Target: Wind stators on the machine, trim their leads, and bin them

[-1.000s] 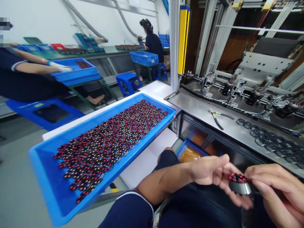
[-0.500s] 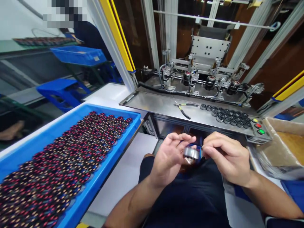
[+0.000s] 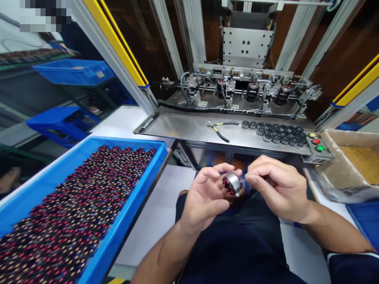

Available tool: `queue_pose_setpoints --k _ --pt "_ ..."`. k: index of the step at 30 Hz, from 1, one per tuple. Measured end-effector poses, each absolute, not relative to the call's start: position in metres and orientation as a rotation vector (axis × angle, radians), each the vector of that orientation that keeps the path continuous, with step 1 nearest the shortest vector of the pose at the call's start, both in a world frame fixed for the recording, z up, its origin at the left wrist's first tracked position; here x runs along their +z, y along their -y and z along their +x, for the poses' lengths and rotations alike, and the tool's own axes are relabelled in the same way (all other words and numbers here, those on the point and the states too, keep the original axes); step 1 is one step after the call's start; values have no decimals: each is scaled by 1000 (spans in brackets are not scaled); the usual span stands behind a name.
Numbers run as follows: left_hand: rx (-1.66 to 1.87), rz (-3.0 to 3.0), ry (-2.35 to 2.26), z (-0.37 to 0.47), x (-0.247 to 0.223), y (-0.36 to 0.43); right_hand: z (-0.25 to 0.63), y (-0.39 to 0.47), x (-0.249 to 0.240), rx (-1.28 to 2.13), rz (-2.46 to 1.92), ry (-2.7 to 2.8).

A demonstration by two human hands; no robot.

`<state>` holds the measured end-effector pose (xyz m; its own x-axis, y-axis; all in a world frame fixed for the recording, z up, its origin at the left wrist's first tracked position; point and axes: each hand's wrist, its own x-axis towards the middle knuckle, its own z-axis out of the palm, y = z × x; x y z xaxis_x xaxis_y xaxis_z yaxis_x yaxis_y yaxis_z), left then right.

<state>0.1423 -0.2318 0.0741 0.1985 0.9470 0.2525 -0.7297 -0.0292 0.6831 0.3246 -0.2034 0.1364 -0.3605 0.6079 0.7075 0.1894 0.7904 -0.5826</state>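
Note:
My left hand [image 3: 204, 193] holds a motor stator [image 3: 232, 184] in its fingers, above my lap. The stator has a smooth silver band, and its red-and-black wound end faces left and down. The thumb is stretched out below it, apart from the band. Just right of the stator, my right hand [image 3: 278, 187] is closed with thumb and forefinger pinched together. Whatever lies in that pinch is too small or hidden to make out.
A blue tray [image 3: 161, 152] full of similar wound parts stands at left. On the metal ledge [image 3: 183, 128] lie cutting pliers [image 3: 220, 132] and several black rings [image 3: 275, 132]. Behind is a fixture machine [image 3: 247, 47]; push buttons [image 3: 316, 141] and a lined carton [image 3: 340, 161] are at right.
The stator has turned in my left hand, so its red-and-black end now shows. My left thumb has moved away from it. My right hand stays pinched. The whole view has shifted.

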Motion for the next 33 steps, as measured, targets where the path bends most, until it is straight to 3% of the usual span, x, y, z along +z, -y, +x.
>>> queue_pose_setpoints --k 3,9,20,28,33 --pt "1393 782 -313 144 73 224 325 201 135 568 -511 1918" --pt "542 794 -180 147 61 211 331 197 136 604 -348 1995" --pt "1489 960 -389 155 72 227 332 201 136 504 -601 1886" --pt "1291 959 -419 150 70 227 325 196 134 530 -477 1867" --pt "1507 1070 -466 149 68 222 319 204 131 513 -599 1751"
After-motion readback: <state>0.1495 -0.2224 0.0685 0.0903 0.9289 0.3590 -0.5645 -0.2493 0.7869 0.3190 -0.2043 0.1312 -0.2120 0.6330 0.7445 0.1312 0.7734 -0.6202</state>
